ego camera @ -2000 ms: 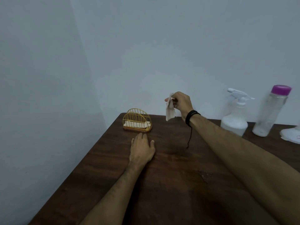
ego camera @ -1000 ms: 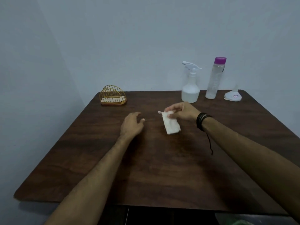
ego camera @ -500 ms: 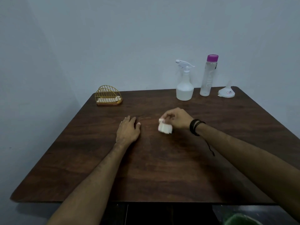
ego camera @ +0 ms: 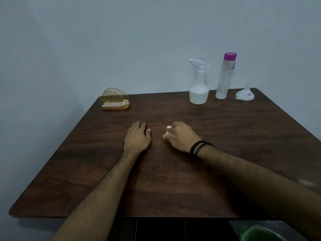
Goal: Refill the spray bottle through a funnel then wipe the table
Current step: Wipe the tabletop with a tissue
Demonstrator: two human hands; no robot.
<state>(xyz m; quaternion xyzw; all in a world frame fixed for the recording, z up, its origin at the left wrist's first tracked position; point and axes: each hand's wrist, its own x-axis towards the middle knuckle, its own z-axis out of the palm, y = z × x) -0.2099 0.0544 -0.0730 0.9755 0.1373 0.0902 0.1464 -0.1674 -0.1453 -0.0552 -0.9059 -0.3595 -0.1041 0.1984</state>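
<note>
On the dark wooden table (ego camera: 173,180), my right hand (ego camera: 182,136) presses a crumpled white tissue (ego camera: 168,132) against the tabletop near the middle; only a small white edge shows past the fingers. My left hand (ego camera: 138,137) lies flat on the wood just left of it, palm down, holding nothing. The white spray bottle (ego camera: 198,84) stands at the back right with its trigger head on. Beside it stands a clear water bottle (ego camera: 225,75) with a purple cap. A white funnel (ego camera: 245,94) rests upside down at the far right corner.
A gold wire napkin holder (ego camera: 115,100) with white tissues sits at the back left corner. Pale walls close in behind and to the left. A green object (ego camera: 260,233) shows below the table's front right edge.
My right hand brought the tissue from the napkin holder down to the table's middle, bunched it and pressed it onto the wood. My left hand slid back with it and stays flat.
</note>
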